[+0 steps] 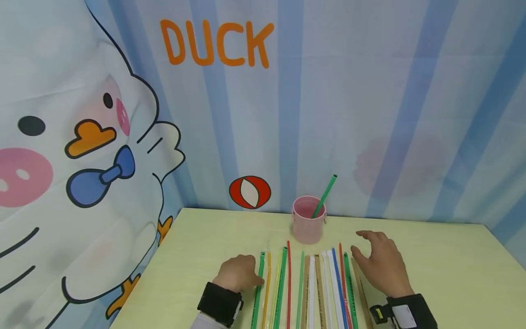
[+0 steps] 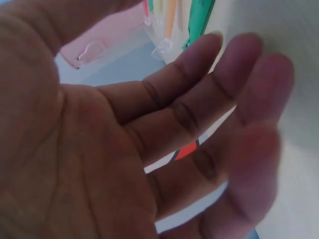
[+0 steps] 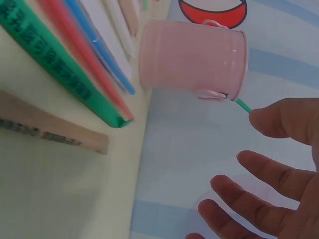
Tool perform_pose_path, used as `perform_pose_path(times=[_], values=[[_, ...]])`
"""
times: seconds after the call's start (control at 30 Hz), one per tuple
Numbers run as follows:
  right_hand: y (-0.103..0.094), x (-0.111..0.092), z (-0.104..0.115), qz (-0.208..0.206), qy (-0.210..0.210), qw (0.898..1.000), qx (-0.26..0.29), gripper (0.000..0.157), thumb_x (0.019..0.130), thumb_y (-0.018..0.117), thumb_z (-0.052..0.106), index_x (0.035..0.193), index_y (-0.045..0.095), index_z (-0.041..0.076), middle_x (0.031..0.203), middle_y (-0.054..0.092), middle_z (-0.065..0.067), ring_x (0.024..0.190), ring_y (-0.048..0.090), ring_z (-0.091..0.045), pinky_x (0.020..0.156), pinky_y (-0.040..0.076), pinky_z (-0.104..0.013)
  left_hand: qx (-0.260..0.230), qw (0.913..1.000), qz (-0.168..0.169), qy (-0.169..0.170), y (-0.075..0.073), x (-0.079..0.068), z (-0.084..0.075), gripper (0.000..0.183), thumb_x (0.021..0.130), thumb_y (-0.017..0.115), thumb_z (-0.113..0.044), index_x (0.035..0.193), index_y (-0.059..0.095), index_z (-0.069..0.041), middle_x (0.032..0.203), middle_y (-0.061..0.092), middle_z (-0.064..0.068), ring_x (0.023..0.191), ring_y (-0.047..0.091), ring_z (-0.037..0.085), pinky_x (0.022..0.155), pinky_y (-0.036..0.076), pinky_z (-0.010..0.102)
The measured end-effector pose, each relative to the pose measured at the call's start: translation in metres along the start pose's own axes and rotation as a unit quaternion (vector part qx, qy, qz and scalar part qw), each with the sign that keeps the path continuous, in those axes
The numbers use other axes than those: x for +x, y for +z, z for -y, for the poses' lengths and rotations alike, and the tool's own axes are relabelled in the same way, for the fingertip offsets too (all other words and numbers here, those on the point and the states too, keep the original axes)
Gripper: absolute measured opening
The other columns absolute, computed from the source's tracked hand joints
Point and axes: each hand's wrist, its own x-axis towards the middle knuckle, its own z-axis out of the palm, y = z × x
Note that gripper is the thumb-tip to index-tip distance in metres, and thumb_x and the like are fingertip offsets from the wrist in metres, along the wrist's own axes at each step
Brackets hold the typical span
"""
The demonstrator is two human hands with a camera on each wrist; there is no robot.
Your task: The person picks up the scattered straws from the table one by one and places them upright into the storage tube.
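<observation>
My left hand [image 1: 238, 274] is at the left end of a row of straws, loosely bent, its fingertips over or against the leftmost green straw [image 1: 258, 299]. In the left wrist view that hand's fingers [image 2: 194, 84] hold nothing; whether they touch the green straw [image 2: 200, 20] I cannot tell. Over on the right, my right hand [image 1: 381, 262] hovers with thumb and fingers spread, just beyond the brown straw [image 1: 362, 294]. A pink bucket-shaped cup [image 1: 307, 226] stands behind the row, with one green straw [image 1: 326, 194] leaning in it.
Several straws in red, yellow, white, blue, green and brown lie side by side on the pale yellow table [image 1: 464, 260], some in clear wrappers. A blue-striped cloth backdrop [image 1: 341, 91] with a duck print rises behind the table's far edge and along its left.
</observation>
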Motion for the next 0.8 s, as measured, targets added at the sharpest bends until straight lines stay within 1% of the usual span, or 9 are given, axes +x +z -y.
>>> perform_pose_path(times=[0.07,0.17,0.3,0.43,0.67,0.73,0.8], values=[[0.004,-0.003,-0.002,0.012,0.008,1.000,0.001,0.041,0.089,0.068,0.022,0.122,0.061,0.000,0.116,0.058,-0.028,0.100,0.052,-0.044,0.078,0.045,-0.060,0.011,0.9999,0.004,-0.004,0.002,0.000,-0.002,0.025,0.076,0.079,-0.027,0.073,0.062,-0.010,0.061,0.056,0.000,0.053,0.050,0.017,0.050,0.045,0.037],[0.008,-0.005,-0.003,0.024,0.016,1.000,0.006,0.041,0.089,0.067,0.023,0.123,0.061,0.000,0.117,0.057,-0.028,0.100,0.052,-0.044,0.079,0.045,-0.060,0.020,0.9997,0.012,-0.007,0.003,-0.001,-0.006,0.023,0.075,0.078,-0.025,0.069,0.061,-0.010,0.059,0.055,-0.001,0.052,0.049,0.016,0.050,0.045,0.036],[0.010,-0.004,-0.004,0.030,0.018,0.999,0.012,0.041,0.090,0.067,0.022,0.123,0.060,0.000,0.118,0.056,-0.028,0.102,0.051,-0.044,0.079,0.045,-0.060,0.012,0.9998,0.017,-0.005,0.004,-0.001,-0.007,0.019,0.076,0.074,-0.015,0.067,0.059,-0.009,0.057,0.053,0.001,0.050,0.047,0.016,0.048,0.043,0.034],[0.009,-0.004,-0.007,0.036,0.022,0.999,0.017,0.041,0.090,0.067,0.022,0.124,0.060,0.000,0.119,0.056,-0.029,0.102,0.050,-0.044,0.079,0.044,-0.060,-0.008,0.9997,0.023,-0.005,0.006,0.000,-0.009,0.019,0.078,0.071,-0.008,0.065,0.056,-0.009,0.056,0.049,0.002,0.048,0.043,0.017,0.048,0.038,0.032],[0.010,-0.003,-0.013,0.044,0.026,0.998,0.023,0.042,0.091,0.066,0.022,0.125,0.058,0.000,0.120,0.055,-0.029,0.103,0.050,-0.043,0.080,0.045,-0.060,-0.035,0.9984,0.037,-0.024,0.008,0.007,-0.007,0.011,0.080,0.069,-0.008,0.079,0.060,-0.003,0.066,0.056,0.007,0.055,0.050,0.021,0.055,0.045,0.035],[0.011,-0.003,-0.014,0.048,0.028,0.998,0.024,0.042,0.091,0.066,0.023,0.126,0.058,0.000,0.120,0.056,-0.028,0.104,0.051,-0.043,0.080,0.045,-0.060,-0.048,0.9976,0.039,-0.030,0.009,0.008,-0.005,0.011,0.080,0.070,-0.008,0.080,0.060,-0.002,0.065,0.057,0.007,0.050,0.051,0.020,0.050,0.045,0.033],[0.013,-0.003,-0.014,0.053,0.028,0.998,0.024,0.042,0.091,0.066,0.023,0.126,0.059,0.000,0.120,0.056,-0.028,0.104,0.051,-0.042,0.080,0.045,-0.060,-0.062,0.9967,0.037,-0.036,0.010,0.007,-0.004,0.012,0.080,0.070,-0.008,0.079,0.059,-0.002,0.061,0.056,0.007,0.044,0.050,0.017,0.044,0.042,0.029]])
